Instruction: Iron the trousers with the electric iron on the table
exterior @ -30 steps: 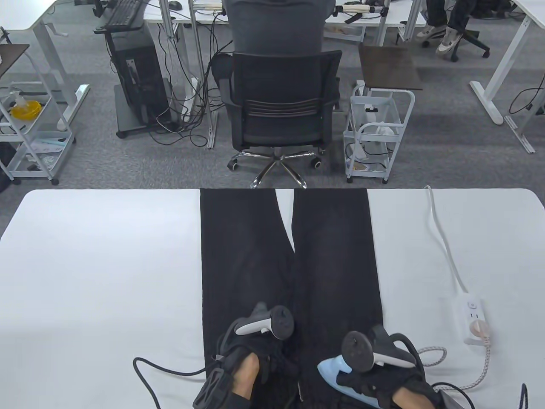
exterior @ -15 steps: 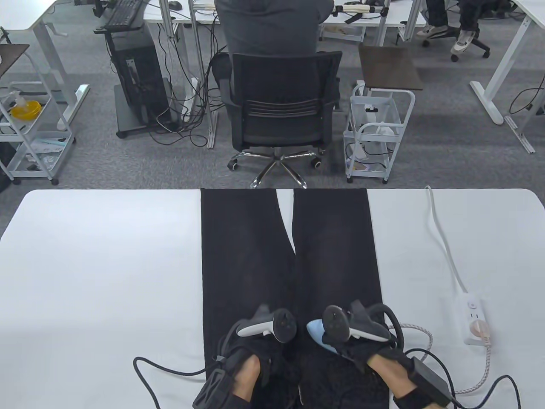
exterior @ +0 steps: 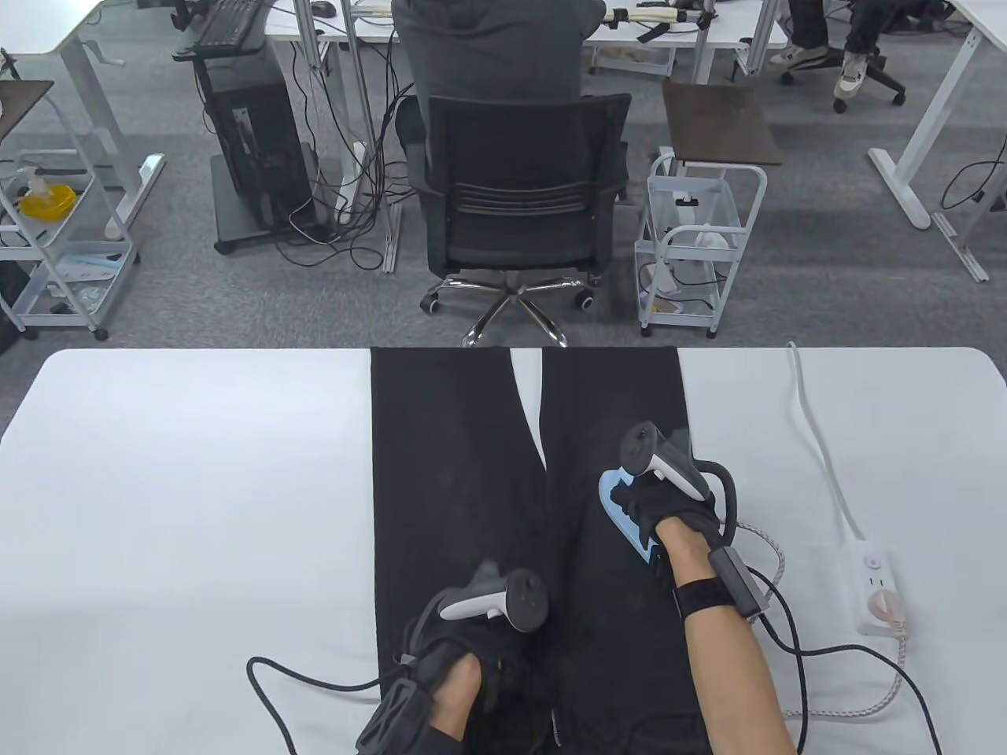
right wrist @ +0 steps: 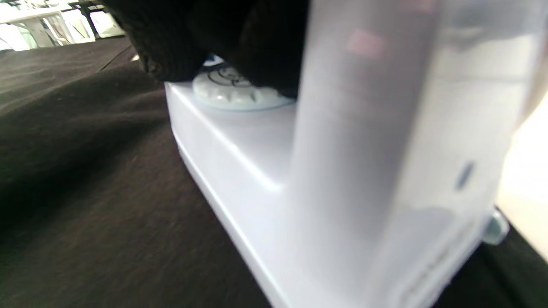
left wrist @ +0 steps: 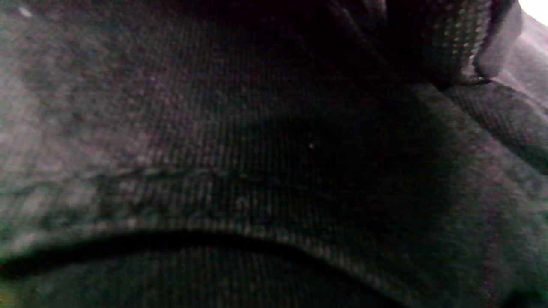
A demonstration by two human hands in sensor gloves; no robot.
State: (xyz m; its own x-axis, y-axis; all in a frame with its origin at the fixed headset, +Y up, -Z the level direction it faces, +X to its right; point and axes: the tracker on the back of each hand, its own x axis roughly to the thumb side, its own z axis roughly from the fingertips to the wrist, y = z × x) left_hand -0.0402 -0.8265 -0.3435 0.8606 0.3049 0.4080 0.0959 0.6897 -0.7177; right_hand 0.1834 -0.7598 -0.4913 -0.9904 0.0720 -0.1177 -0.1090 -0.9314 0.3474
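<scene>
Black trousers (exterior: 456, 472) lie flat along the middle of the white table (exterior: 197, 487), legs pointing away from me. My right hand (exterior: 669, 507) grips the handle of a light blue electric iron (exterior: 617, 495), which sits flat on the right trouser leg about halfway up. In the right wrist view the iron (right wrist: 265, 179) fills the frame on the dark cloth (right wrist: 85, 192). My left hand (exterior: 472, 668) rests on the trousers near the waist at the near edge; its fingers are hidden. The left wrist view shows only dark fabric (left wrist: 257, 171) up close.
A white power strip (exterior: 877, 586) with its white cable lies on the table's right side, and the iron's braided cord (exterior: 857, 708) loops beside my right arm. An office chair (exterior: 515, 197) and a white trolley (exterior: 696, 236) stand beyond the far edge.
My right hand has slid the iron away from me, from near the waist up the right leg to about mid-length. The left hand has stayed in place.
</scene>
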